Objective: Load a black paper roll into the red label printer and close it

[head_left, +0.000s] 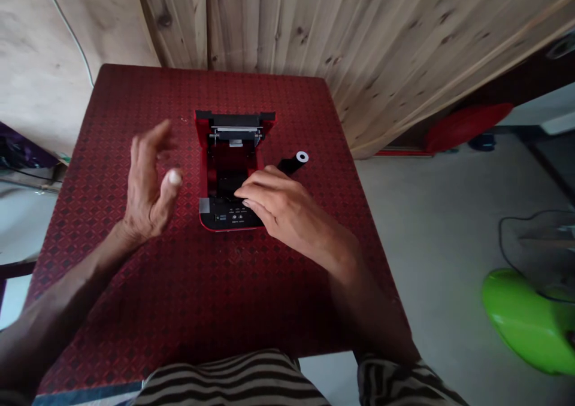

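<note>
A red and black printer (224, 220) sits on the table, its lid (236, 120) raised and its dark inner bay showing. My right hand (287, 205) reaches over the printer's right front, fingertips pinched together at the front edge of the bay. Whatever is between those fingertips, if anything, is too small or hidden to name. To the left of the printer, my left hand (150, 184) hovers with thumb and fingers apart, holding nothing; its fingers are slightly blurred. A black roll with a white end (302, 157) lies just beyond my right hand, partly covered by it.
Under the printer is a square table (135, 310) with a red patterned cover. Wooden plank walls (269, 23) rise behind it. On the floor to the right stands a bright green object (525, 322), with a dark cable near it. A red rounded object (467, 127) is farther back.
</note>
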Demonstrator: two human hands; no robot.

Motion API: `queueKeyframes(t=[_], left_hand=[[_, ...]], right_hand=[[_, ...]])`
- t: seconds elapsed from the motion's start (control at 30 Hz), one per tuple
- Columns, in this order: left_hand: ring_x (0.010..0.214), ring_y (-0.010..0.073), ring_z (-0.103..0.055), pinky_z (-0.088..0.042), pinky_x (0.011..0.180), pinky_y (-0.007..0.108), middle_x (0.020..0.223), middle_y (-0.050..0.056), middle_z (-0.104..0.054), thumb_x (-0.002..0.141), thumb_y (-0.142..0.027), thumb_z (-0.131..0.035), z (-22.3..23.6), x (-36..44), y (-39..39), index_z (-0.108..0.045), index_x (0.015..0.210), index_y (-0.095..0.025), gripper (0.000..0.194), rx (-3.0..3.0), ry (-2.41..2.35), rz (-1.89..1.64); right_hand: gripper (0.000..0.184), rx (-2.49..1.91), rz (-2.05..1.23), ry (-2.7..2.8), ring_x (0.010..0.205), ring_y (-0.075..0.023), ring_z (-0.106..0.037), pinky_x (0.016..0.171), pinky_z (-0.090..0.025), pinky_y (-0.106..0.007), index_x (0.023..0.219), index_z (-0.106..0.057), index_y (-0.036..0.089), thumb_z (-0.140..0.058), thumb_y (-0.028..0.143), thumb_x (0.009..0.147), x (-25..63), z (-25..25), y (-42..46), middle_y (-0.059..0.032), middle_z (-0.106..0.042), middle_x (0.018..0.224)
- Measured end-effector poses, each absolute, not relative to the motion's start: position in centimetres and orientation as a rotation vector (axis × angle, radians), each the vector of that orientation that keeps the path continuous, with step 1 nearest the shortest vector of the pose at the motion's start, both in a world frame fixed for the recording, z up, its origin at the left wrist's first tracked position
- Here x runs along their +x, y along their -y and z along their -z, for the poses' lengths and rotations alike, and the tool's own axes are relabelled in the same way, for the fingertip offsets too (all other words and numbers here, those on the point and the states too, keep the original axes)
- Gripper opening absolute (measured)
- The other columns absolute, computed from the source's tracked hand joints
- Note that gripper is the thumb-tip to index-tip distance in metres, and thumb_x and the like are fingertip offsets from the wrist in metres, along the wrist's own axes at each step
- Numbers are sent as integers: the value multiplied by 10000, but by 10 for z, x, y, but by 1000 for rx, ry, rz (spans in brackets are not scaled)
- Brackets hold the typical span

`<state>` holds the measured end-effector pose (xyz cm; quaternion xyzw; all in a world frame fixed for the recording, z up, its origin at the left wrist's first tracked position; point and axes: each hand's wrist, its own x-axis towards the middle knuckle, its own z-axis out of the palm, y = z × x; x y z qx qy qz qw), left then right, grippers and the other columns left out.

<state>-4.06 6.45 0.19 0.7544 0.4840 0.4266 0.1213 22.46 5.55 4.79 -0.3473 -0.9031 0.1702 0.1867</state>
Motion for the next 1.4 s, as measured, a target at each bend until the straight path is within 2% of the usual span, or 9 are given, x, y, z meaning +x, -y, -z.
queueKeyframes(t=[0.13, 0.27, 0.47, 0.57, 0.7, 1.0, 1.13, 1.3, 1.4], left_hand=[[1310, 235, -602, -501, 1124, 401, 1461, 151, -613, 1077, -715, -390, -26, -34, -116, -417, 1588, -97, 803, 2282, -1301, -1293], [1091, 164, -697, -531, 964, 311, 1192, 27, -751, 1090, -729, -324, -34, -21, -126, -604, 1458, -165, 729, 2175, -1299, -1174], [1130, 198, -718, -554, 1000, 388, 1172, 49, -778, 1140, -538, -343, -34, -18, -82, -749, 1211, -218, 522, 2216, -1092, -1188], [1236, 256, -701, -514, 1104, 506, 1308, 62, -748, 1122, -581, -346, -22, -25, -65, -742, 1242, -272, 517, 2328, -1097, -1079], [1278, 305, -692, -484, 1145, 578, 1366, 36, -731, 1055, -714, -391, -2, -34, -56, -714, 1295, -374, 526, 2519, -1098, -967], [1325, 392, -655, -461, 1122, 618, 1367, 89, -727, 781, -914, -674, 2, -36, -56, -730, 1229, -327, 741, 2650, -1114, -832], [1325, 408, -654, -468, 1087, 607, 1405, 109, -708, 753, -913, -710, 1, -36, -55, -691, 1286, -315, 801, 2769, -1005, -917], [1370, 446, -601, -432, 1124, 659, 1442, 108, -669, 699, -984, -667, 3, -31, -51, -689, 1275, -324, 876, 2651, -1133, -853], [1374, 422, -587, -464, 1125, 657, 1498, 137, -608, 830, -965, -524, 3, -30, -41, -630, 1392, -296, 880, 2541, -1180, -931]], right_hand=[[251, -996, -275, 2516, 943, -201, -605, 889, -556, -352, 940, -742, 170, -551, 39, 1037, 221, -45, -51, -71, -710, 989], [289, -1063, 106, 2498, 887, -199, -600, 793, -521, -363, 919, -728, 199, -517, 61, 1059, 216, -42, -36, -68, -722, 1005], [285, -1012, 404, 2488, 705, -162, -526, 610, -418, -344, 928, -736, 204, -524, 65, 1057, 212, -38, -18, -24, -680, 833], [267, -1001, 394, 2456, 696, -159, -521, 633, -439, -339, 913, -736, 180, -544, 52, 1048, 209, -35, -12, -18, -655, 786], [282, -1072, 304, 2493, 746, -175, -541, 664, -446, -355, 939, -729, 181, -512, 48, 1060, 206, -36, -5, -35, -660, 825], [267, -1100, 259, 2496, 790, -189, -571, 664, -456, -367, 991, -735, 180, -507, 61, 1066, 207, -34, 0, -54, -701, 889], [248, -1104, 274, 2485, 780, -187, -592, 653, -468, -362, 1008, -740, 164, -519, 70, 1068, 205, -33, -2, -48, -722, 882], [156, -1117, 252, 2448, 794, -191, -634, 683, -516, -360, 1055, -735, 192, -587, 142, 1063, 209, -33, 2, -57, -768, 952], [155, -1077, 251, 2300, 822, -190, -662, 729, -556, -356, 1172, -709, 212, -662, 172, 1030, 220, -31, 15, -86, -786, 1106]])
